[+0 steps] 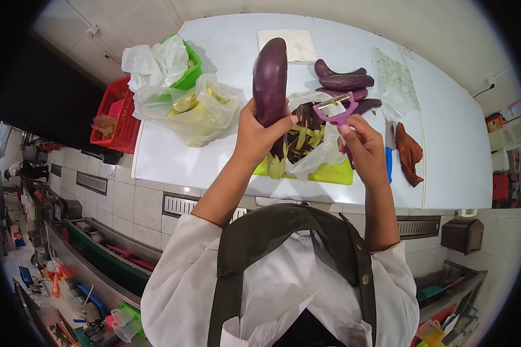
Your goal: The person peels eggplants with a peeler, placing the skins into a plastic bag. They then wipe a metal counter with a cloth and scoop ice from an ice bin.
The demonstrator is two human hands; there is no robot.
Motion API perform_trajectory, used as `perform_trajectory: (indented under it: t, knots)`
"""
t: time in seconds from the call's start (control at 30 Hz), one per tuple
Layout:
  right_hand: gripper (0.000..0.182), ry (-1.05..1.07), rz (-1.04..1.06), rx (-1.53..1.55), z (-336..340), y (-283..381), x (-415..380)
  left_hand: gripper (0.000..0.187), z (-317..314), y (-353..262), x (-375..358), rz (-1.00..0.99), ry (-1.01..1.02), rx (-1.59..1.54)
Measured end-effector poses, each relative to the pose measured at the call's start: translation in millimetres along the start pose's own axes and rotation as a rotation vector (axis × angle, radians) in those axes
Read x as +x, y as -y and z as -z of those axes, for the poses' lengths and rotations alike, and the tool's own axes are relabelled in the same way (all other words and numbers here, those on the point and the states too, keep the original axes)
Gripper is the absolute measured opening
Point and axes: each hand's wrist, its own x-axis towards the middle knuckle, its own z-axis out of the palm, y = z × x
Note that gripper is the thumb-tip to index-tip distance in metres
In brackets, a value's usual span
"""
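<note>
left grip [259,134] clasps an eggplant [270,84], partly hiding its lower half; right grip [363,143] holds a peeler [341,118], handle partly covered.

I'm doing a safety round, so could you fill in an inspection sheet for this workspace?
Surface: white table; green board partly covered by a plastic bag of peelings.
Job's things: eggplant in hand, purple peeler, more eggplants.
Clutter: brown cloth at right; produce bag and green basket at left.
Hands: left hand grips the eggplant; right hand holds the peeler, blade apart from it.
Cables: dark cord by the right wall.
Surroundings: tiled floor with drain grates.
</note>
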Motion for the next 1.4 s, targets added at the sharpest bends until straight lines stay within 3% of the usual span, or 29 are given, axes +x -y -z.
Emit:
perform_trajectory:
  t: [0.2,0.3,0.4,0.53,0.7,0.8,1.0,1.1,1.2,1.3,1.4]
  knots:
    - [0.019,-0.003,0.209,-0.127,-12.9,0.5,-8.8,0.029,-10.9,-16.9,-4.6,-0.077,0.057,0.151]
    - [0.019,0.071,0.191,-0.138,-15.6,-0.5,-11.8,0.028,-9.3,-19.2,2.4,-0.082,0.17,0.046]
    - [0.019,0.165,-0.054,0.163,-15.5,7.0,-18.9,0.03,1.3,-22.2,11.3,0.178,0.414,-0.408]
    - [0.021,0.244,-0.117,0.278,-16.1,10.5,-21.0,0.043,9.3,-7.9,7.2,0.342,0.524,-0.633]
    - [0.023,0.265,-0.139,0.317,-17.4,6.3,-21.1,0.055,12.9,-6.5,-1.0,0.39,0.567,-0.658]
    - [0.024,0.279,-0.136,0.332,-17.6,6.8,-21.0,0.064,6.8,-10.9,-6.6,0.424,0.457,-0.608]
    - [0.03,0.263,-0.134,0.281,-18.9,9.9,-19.5,0.063,14.0,1.1,-2.5,0.421,0.572,-0.713]
    - [0.024,0.278,-0.156,0.319,-18.5,7.8,-19.0,0.059,13.9,6.5,-2.7,0.411,0.589,-0.787]
    - [0.024,0.295,-0.174,0.339,-17.8,8.3,-18.4,0.053,11.9,10.4,-4.8,0.437,0.463,-0.77]
    - [0.024,0.293,-0.179,0.335,-18.0,5.6,-17.8,0.05,14.2,10.8,-3.2,0.47,0.575,-0.801]
    - [0.023,0.291,-0.189,0.357,-18.2,5.2,-17.5,0.054,12.7,12.4,-5.9,0.469,0.546,-0.804]
